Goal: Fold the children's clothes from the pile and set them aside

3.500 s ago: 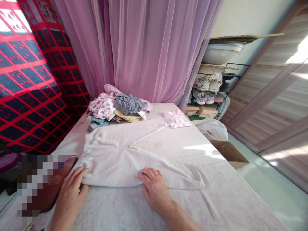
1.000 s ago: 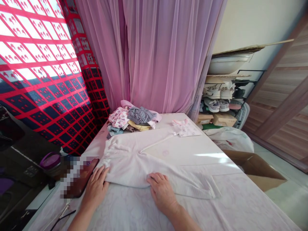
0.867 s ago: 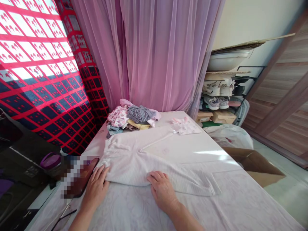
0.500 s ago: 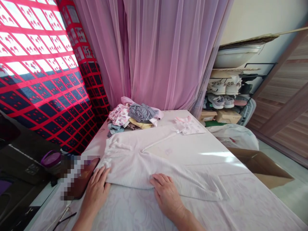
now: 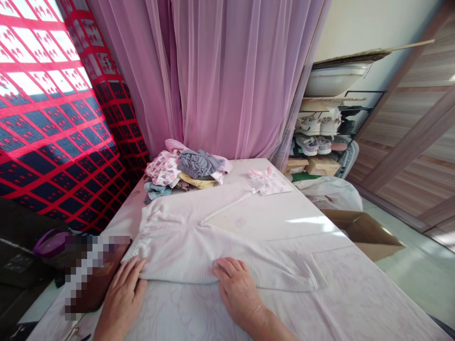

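The soft, light ribbed garment (image 5: 199, 246), best gripped at its near edge, is pressed by the flat, open left hand (image 5: 122, 298) and right hand (image 5: 236, 289)

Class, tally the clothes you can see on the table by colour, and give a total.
Pale pink: 3 (long-sleeved top, small garment, piled piece)
Heart print: 1
Grey: 1
Yellow: 1
Light blue: 1
Total: 7; pile may hide more

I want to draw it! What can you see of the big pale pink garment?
The garment is pale pink, finely ribbed, and looks like soft knit. It lies flat on a patterned cover. Its left end is gathered. Two long parts, sleeves or legs, stretch right, the far one reaching a small pink garment. The left hand touches its edge; the right hand rests on the near part.
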{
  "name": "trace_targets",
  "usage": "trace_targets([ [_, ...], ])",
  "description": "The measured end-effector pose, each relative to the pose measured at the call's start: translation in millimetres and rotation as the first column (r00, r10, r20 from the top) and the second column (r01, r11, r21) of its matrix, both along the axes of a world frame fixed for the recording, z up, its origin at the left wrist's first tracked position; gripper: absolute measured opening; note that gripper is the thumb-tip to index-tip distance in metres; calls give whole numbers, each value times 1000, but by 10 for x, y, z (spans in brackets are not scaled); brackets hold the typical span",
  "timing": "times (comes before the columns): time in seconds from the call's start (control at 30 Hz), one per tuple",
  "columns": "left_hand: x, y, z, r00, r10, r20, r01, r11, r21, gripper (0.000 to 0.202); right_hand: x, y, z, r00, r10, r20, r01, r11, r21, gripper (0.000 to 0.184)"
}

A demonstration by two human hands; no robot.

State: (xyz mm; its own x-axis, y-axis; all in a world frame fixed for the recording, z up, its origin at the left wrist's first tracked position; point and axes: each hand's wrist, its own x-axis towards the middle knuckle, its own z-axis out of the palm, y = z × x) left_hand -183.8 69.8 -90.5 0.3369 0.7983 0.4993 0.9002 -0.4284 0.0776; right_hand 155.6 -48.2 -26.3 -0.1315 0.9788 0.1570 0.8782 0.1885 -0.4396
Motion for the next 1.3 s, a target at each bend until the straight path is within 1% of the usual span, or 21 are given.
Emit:
trace_targets([
  [0.2,22,30,3,1000,-19,-5,19,1000,15,48,9,-3,33,999,-4,-48,4,1000,7,34],
  [0.3,63,35,28,1000,-4,9,3,1000,14,47,26,27,39,999,-5,-44,5,1000,19,35],
  [0.4,120,19,81,1000,22,1,-22,1000,2,47,58,84,40,1000,-1,-16,2,1000,21,33],
  [0.57,212,-4,196,998,56,-37,-57,998,-25,46,97,145,50,999,-36,25,35,999,10,34],
  [0.7,272,33,278,996,68,-64,-71,996,-51,45,146,135,75,997,37,67,-37,999,-12,38],
  [0.77,315,71,330,995,54,-85,-60,996,-67,46,213,143,107,989,81,123,-80,997,-14,38],
  [0.83,358,120,389,994,39,-101,-47,996,-76,48,317,165,161,977,100,190,-97,995,-25,35],
  [0.93,375,210,465,995,14,-99,-24,995,-102,50,513,180,275,963,56,264,-37,996,-76,33],
  [1.03,297,293,487,997,-5,-78,-7,988,-156,50,714,108,368,956,-1,294,50,986,-160,36],
  [1.1,214,330,477,996,-12,-84,-5,980,-199,53,833,18,391,957,-13,289,71,979,-192,41],
  [1.2,110,363,463,994,-19,-110,-8,969,-245,59,967,-106,387,964,-35,264,89,976,-199,49],
  [1.3,68,406,478,995,5,-99,-32,962,-271,58,1019,-131,411,962,-91,258,151,962,-227,47],
])
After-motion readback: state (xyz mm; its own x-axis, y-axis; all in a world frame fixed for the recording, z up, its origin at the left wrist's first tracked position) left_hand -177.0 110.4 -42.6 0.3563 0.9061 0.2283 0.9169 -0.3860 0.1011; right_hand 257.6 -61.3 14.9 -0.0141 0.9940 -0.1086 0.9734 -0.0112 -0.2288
